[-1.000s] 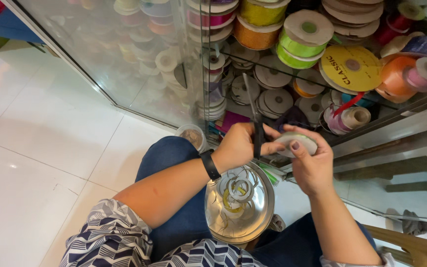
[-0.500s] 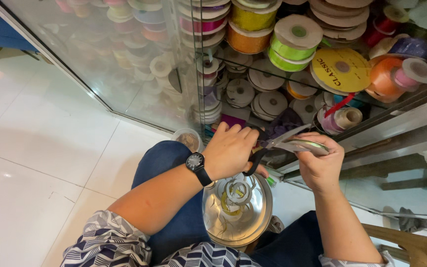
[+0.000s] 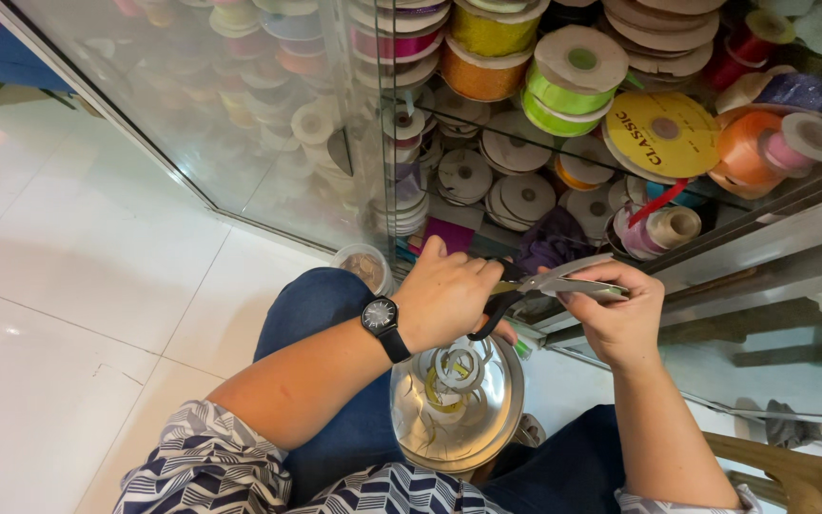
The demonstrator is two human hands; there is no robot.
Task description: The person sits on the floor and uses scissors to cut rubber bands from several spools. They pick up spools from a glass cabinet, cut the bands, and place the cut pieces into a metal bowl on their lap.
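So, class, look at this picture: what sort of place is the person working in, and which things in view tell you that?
Probably a ribbon or haberdashery shop: a glass display cabinet packed with colourful ribbon spools, and black-handled scissors held in the left hand and right hand.

Ribbon spools (image 3: 573, 81) in glass cabinet (image 3: 268, 124), white tile floor (image 3: 68, 286).

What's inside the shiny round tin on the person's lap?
Inside the shiny round tin lie a few small ribbon spools, pale with a bit of yellow. The left hand, holding scissors, covers the tin's top edge, so that part is hidden.
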